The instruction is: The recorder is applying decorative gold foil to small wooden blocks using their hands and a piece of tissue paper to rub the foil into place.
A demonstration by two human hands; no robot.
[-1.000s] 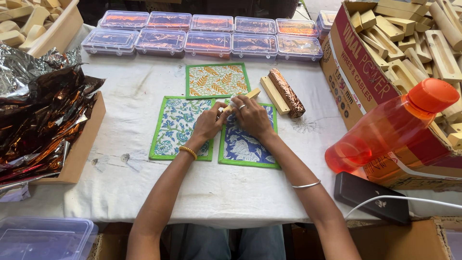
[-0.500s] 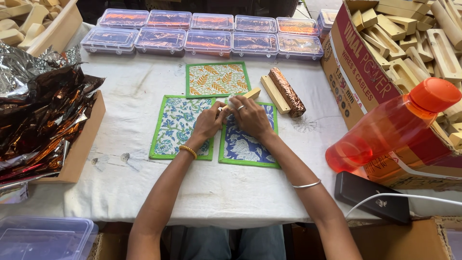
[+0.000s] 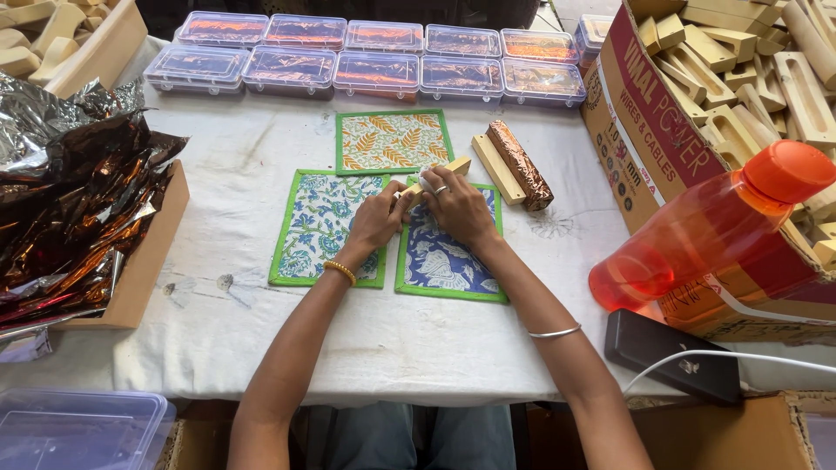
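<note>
We see almost nothing changed from half a second ago: our left hand (image 3: 376,219) and right hand (image 3: 455,205) remain pressed together over the two blue-patterned mats, and the fingers of both stay curled tight around a small wooden block (image 3: 440,172), whose pale end pokes out past the right knuckles. The block sits above the gap between the left blue mat (image 3: 309,235) and the right blue mat (image 3: 435,261), just below the orange-leaf mat (image 3: 392,141). The bare wooden piece (image 3: 495,167) and the copper-foil-wrapped piece (image 3: 521,164) lie where they were, touching side by side to the right. The orange bottle (image 3: 705,231) has not shifted.
</note>
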